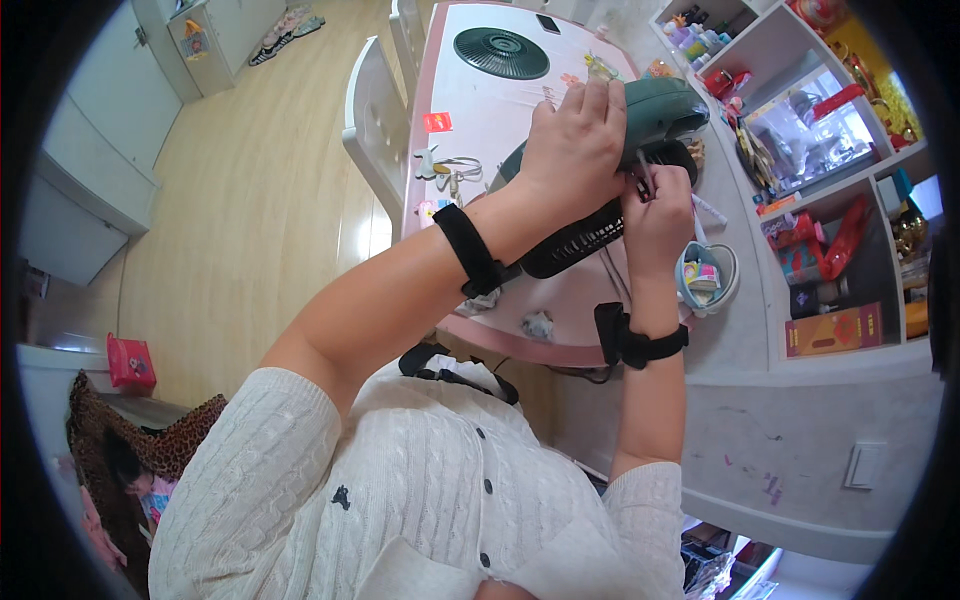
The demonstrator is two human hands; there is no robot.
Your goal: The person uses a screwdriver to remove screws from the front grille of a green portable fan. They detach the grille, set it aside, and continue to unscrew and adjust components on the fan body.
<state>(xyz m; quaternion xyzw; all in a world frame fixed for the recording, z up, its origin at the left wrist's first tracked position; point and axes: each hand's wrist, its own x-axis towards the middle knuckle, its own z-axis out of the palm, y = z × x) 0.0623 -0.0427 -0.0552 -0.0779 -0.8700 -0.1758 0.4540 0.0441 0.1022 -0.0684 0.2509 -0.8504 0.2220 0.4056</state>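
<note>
Both bare forearms reach over the white, pink-edged table [475, 112]. The left hand [575, 140] wraps, fingers together, over the rounded dark-green plastic housing [662, 104] above the tabletop's right side; the right hand [660, 215] pinches a thin greyish rod [645, 172] there. White shelving [850, 180] flanks the right, a white chair [362, 115] the left.

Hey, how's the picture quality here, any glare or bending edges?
Head view: glare on the wooden floor near the white chair, corners black, the pale panel bowed along its lower edge; also in the head view, fine detail by the right hand unclear.
</note>
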